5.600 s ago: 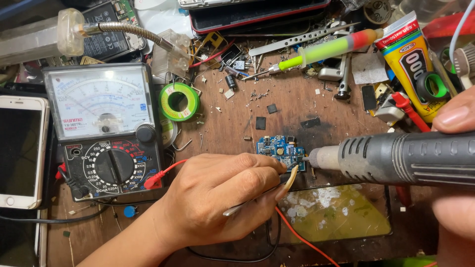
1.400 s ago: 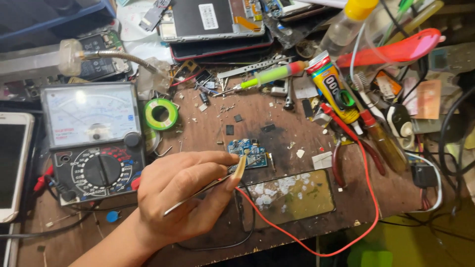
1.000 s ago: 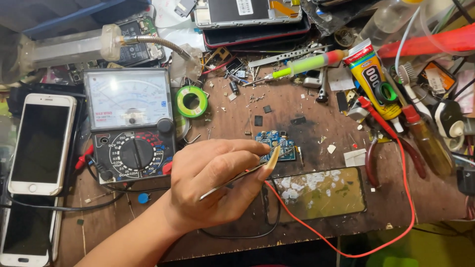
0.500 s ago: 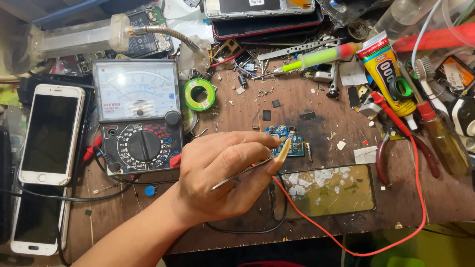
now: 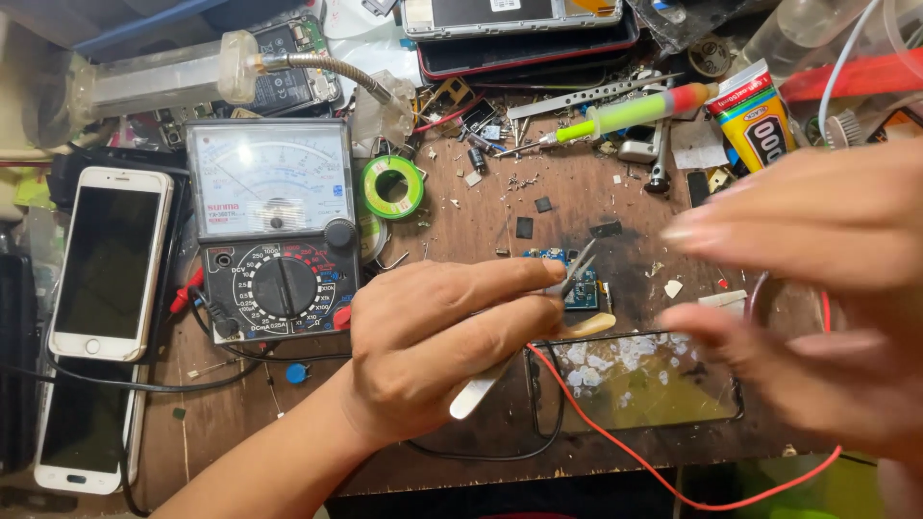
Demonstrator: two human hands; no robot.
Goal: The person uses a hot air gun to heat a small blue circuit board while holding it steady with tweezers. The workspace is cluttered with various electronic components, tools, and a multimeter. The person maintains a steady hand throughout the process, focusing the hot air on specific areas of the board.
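Since half a second ago the right hand (image 5: 817, 288) has come into view from the right, blurred, fingers spread loosely and gripping nothing, where before only the left hand was over the bench. The left hand (image 5: 433, 341) stays much where it was, pinching a pair of metal tweezers (image 5: 524, 332) between thumb and fingers, the tips resting at the small blue circuit board (image 5: 577, 288) in the middle of the wooden workbench (image 5: 461, 221).

The board lies flat just above a cracked phone screen (image 5: 635, 380), with a red wire (image 5: 615, 432) running out beneath it toward the bench edge. To the left stands a meter with a dial (image 5: 274, 231), and beside that a white phone (image 5: 111, 259). A green roll of solder wire (image 5: 391, 185) sits above the hand.

To do this well, the left hand should likely keep the tweezers low and steady so the board cannot slide, resting the heel of the palm on the wood. The right hand would do best to approach slowly and clear of the red wire, which could drag the board if snagged.
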